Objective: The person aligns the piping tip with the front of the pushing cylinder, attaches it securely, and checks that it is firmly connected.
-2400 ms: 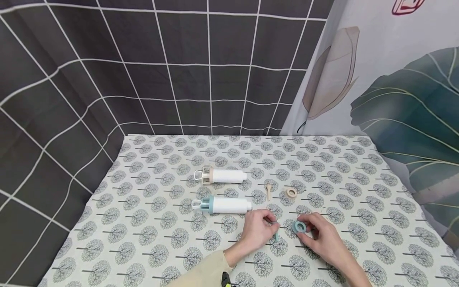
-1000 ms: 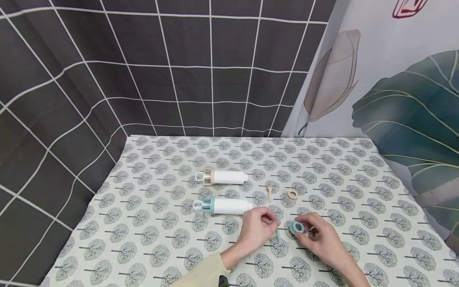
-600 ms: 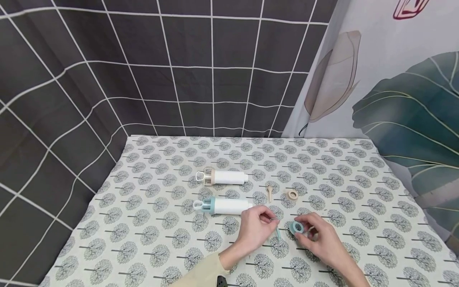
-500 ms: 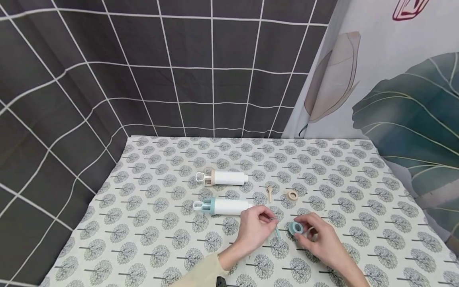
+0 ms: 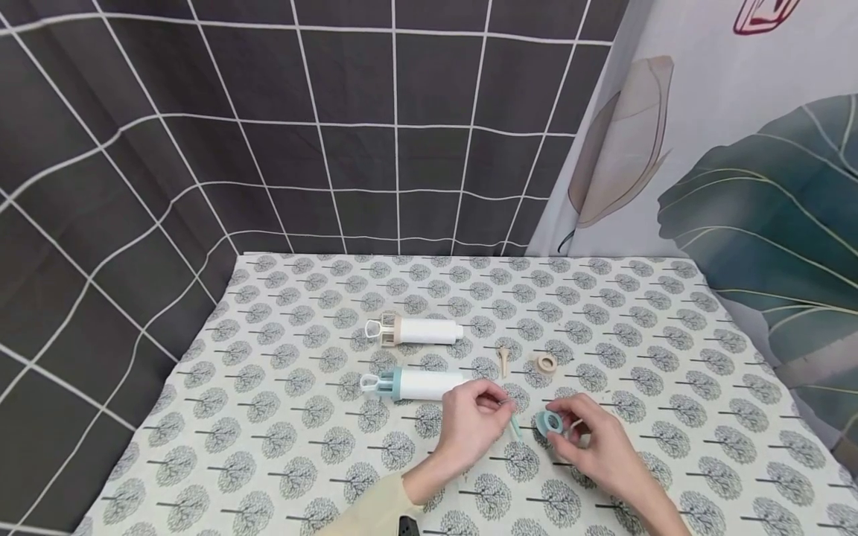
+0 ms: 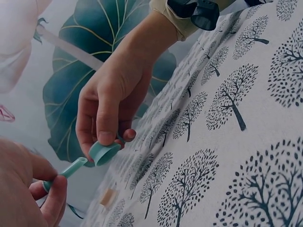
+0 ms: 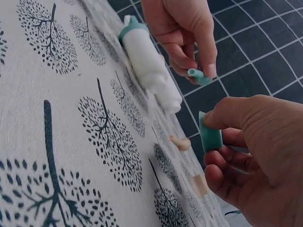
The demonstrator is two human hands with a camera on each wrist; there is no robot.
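Note:
My left hand (image 5: 472,420) pinches a thin teal tube (image 5: 515,426) between thumb and fingers, its free end pointing down in the head view. In the left wrist view, the tube's open end (image 6: 75,166) points towards the ring. Just to its right, my right hand (image 5: 596,435) grips a teal flanged ring (image 5: 550,423) by its edge. The right wrist view shows the ring (image 7: 210,135) side-on, thumb on top and fingers below. A small gap separates tube and ring. Both are held above the patterned cloth. My fingers hide the tube's upper end.
Behind the left hand lies a white cylinder with a teal cage end (image 5: 422,385). Farther back is a similar cylinder with a beige end (image 5: 429,332). A beige stem (image 5: 503,361) and a beige ring (image 5: 546,363) lie beyond the hands. Dark gridded curtain (image 5: 348,164) borders the table.
The left hand has shifted slightly left and up with the tube. The right hand has brought the teal ring slightly left and tilted it. Both grips stay the same.

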